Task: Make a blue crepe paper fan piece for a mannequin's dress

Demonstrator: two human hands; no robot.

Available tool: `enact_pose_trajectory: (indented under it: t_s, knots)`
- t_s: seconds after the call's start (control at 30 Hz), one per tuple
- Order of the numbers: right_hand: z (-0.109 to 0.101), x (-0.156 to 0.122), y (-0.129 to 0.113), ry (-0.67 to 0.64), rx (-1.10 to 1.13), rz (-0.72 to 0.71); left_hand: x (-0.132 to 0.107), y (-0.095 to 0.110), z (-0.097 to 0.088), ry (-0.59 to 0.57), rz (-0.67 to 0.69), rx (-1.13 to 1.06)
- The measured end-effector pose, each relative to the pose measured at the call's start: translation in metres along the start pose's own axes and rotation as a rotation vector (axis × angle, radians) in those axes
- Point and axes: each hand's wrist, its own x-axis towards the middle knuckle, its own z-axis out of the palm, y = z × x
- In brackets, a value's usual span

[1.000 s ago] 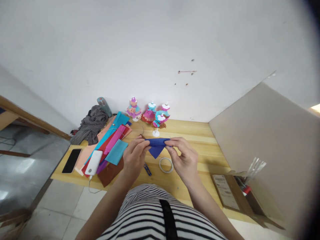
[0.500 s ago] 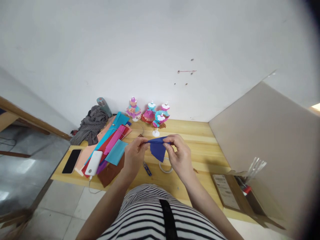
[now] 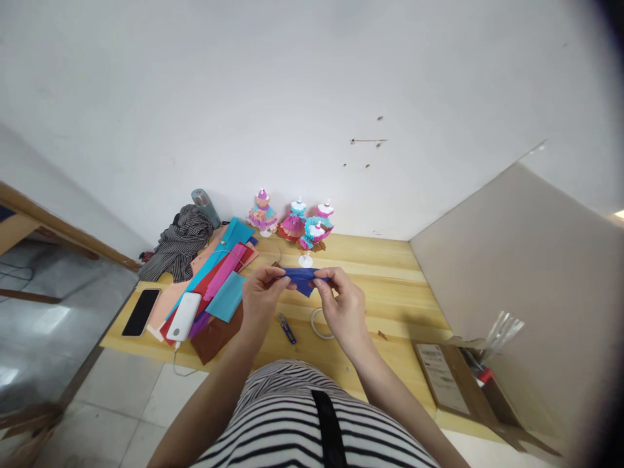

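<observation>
Paper [image 3: 302, 278] pinched between both hands' fingers [image 3: 281, 277].

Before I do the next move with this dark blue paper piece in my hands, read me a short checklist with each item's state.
1. Left hand and right hand each pinch an end of the dark blue paper piece: ok.
2. Paper held up off the pale wooden table: ok.
3. Paper edges lined up: cannot tell.
4. Small blue-handled snips on the table under the hands: ok.
5. White tape ring in full view: not ok, right hand covers part.
</observation>
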Motion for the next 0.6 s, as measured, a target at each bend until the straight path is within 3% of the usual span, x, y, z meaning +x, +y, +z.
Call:
enact_pose_trajectory:
  t_s: [0.1, 0.27, 0.43, 0.6]
  knots:
    - [0.002, -0.002, 0.002, 0.052, -0.001, -0.025, 0.001, 0.0, -0.001, -0.001, -0.027, -0.095]
    - [0.009, -0.001, 0.005, 0.179, -0.006, -0.072, -0.007, 0.001, 0.001, 0.109, -0.179, -0.292]
    - [0.021, -0.005, 0.007, 0.187, -0.044, -0.131, -0.014, 0.002, 0.012, -0.03, -0.32, -0.287]
    - [0.026, -0.012, 0.008, 0.175, -0.067, -0.197, -0.012, -0.001, 0.021, 0.013, -0.394, -0.265]
